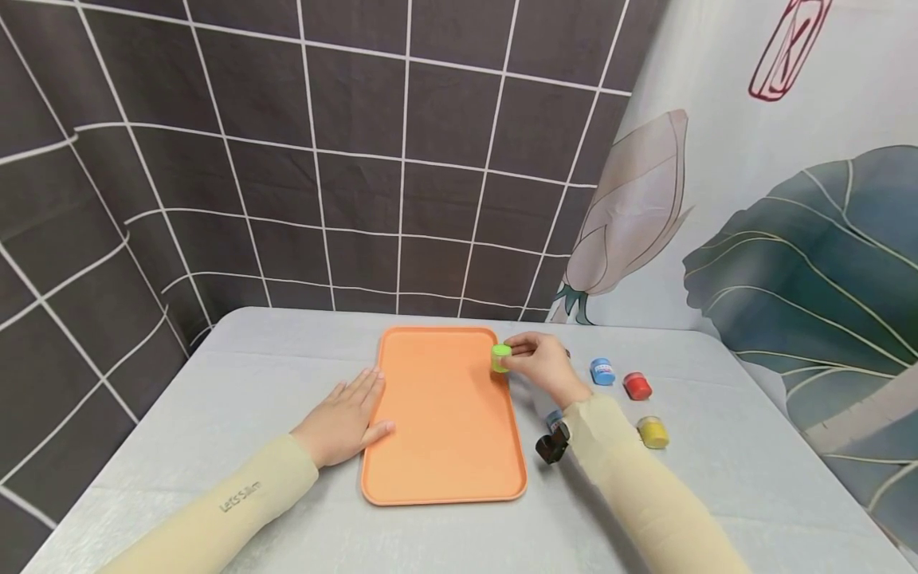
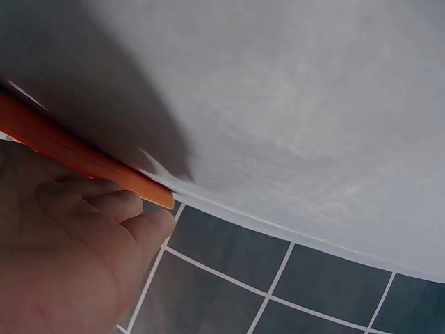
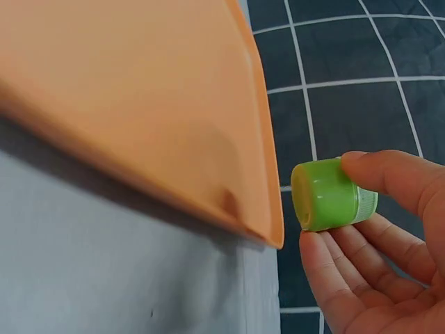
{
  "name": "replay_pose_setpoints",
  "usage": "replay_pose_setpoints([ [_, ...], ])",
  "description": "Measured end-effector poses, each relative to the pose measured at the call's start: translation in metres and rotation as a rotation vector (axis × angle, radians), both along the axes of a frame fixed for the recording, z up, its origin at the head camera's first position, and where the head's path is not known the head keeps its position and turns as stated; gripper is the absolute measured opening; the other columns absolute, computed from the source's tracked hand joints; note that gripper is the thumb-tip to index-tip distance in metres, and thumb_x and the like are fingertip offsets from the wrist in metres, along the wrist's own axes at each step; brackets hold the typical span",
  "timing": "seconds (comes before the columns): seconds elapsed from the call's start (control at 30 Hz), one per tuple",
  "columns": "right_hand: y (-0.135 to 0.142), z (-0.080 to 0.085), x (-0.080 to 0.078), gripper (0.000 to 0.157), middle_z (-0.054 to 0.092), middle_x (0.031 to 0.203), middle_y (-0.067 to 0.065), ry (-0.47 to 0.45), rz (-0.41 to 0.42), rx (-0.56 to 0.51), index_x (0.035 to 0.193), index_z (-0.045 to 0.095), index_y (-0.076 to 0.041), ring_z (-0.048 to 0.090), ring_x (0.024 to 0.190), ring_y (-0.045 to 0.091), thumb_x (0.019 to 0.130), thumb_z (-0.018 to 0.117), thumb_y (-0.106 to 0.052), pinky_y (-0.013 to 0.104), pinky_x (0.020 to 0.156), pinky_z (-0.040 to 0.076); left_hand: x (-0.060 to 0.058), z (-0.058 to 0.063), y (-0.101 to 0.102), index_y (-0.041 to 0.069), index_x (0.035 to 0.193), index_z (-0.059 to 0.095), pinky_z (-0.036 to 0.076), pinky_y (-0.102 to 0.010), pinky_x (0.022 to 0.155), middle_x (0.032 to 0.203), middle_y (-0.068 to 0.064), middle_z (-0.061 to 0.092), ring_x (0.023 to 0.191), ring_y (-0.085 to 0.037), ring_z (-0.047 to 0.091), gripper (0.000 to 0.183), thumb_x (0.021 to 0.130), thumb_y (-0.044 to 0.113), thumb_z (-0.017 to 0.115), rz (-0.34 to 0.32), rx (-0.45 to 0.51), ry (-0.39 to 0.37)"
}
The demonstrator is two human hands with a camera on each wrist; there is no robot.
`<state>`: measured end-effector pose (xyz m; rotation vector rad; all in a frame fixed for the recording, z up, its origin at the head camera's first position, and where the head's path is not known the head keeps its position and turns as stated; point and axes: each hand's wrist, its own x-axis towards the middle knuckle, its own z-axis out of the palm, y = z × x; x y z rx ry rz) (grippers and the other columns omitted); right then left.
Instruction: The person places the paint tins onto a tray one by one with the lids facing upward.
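Note:
An orange tray (image 1: 445, 422) lies on the table, its long sides pointing away from me. My left hand (image 1: 344, 422) rests on the tray's left edge with fingers extended and the thumb over the tray surface. In the left wrist view, the fingers lie against the tray's orange rim (image 2: 90, 153). Between thumb and fingers, my right hand (image 1: 543, 365) pinches a small green jar (image 1: 500, 360) above the tray's right edge, near the far corner. The right wrist view shows the green jar (image 3: 327, 196) tilted on its side, raised off the tray.
Right of the tray stand a blue jar (image 1: 602, 371), a red jar (image 1: 637, 386) and a yellow jar (image 1: 653, 432). Another blue jar (image 1: 554, 420) is partly hidden by the right wrist. A grey cloth covers the table (image 1: 287, 351); a dark gridded curtain (image 1: 358, 191) hangs behind.

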<state>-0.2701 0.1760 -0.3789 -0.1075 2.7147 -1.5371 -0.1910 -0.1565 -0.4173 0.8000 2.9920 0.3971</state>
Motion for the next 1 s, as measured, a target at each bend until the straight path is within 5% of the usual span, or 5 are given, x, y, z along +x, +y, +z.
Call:
replay_pose_setpoints([
  [0.5,-0.043,-0.005,-0.014,0.036,0.071,0.104,0.02,0.092,0.033,-0.128,0.114,0.068,0.006,0.072,0.095,0.028,0.081,0.081,0.001,0.032,0.083,0.06,-0.001,0.0,-0.001,-0.012,0.152,0.032,0.024,-0.062,0.118,0.161,-0.029,0.028,0.15,-0.042,0.025,0.074,0.105,0.041,0.051,0.009,-0.016,-0.01],
  [1.0,-0.085,-0.012,-0.023,0.033,0.071,0.103,0.015,0.078,0.046,-0.189,0.112,0.069,0.002,0.071,0.095,0.025,0.082,0.081,0.002,0.031,0.083,0.059,0.0,-0.001,0.001,-0.013,0.152,0.033,0.025,-0.061,0.118,0.16,-0.029,0.029,0.15,-0.042,0.026,0.074,0.105,0.041,0.052,0.007,-0.011,0.0],
])
